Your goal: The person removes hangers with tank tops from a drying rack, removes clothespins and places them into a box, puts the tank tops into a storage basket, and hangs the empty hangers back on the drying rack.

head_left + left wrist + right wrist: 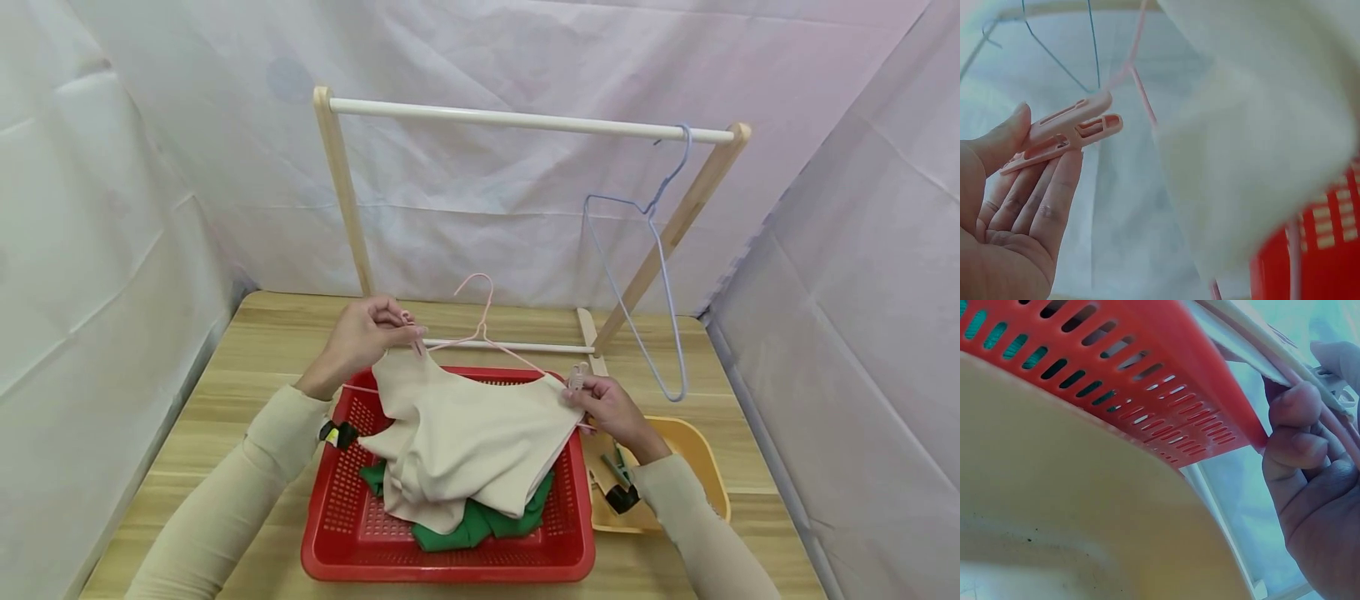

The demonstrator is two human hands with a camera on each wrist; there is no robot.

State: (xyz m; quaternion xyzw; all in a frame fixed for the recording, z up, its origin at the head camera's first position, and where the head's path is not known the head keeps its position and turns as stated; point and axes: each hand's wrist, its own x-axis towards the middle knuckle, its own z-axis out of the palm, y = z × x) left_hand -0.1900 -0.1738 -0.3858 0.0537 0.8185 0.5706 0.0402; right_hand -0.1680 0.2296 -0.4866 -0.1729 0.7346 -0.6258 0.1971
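A cream sleeveless top (480, 417) is draped on a pink wire hanger (485, 321), whose hook points up. My left hand (363, 335) pinches a pink clothespin (1066, 131) between thumb and fingers, close to the top's left shoulder. At the opposite shoulder, my right hand (611, 410) grips the fabric together with the hanger's end, its fingers curled behind in the right wrist view. Another pale pink clothespin (577, 376) stands at that shoulder beside my right thumb. The top's lower part hangs over a green cloth (457, 533) in the red basket (450, 573).
Behind the basket stands a wooden rack with a white rail (495, 117). A blue hanger (667, 275) hangs bare near its right end. Right of the basket, a yellow tray (705, 458) holds a green clothespin (618, 467), partly behind my right wrist.
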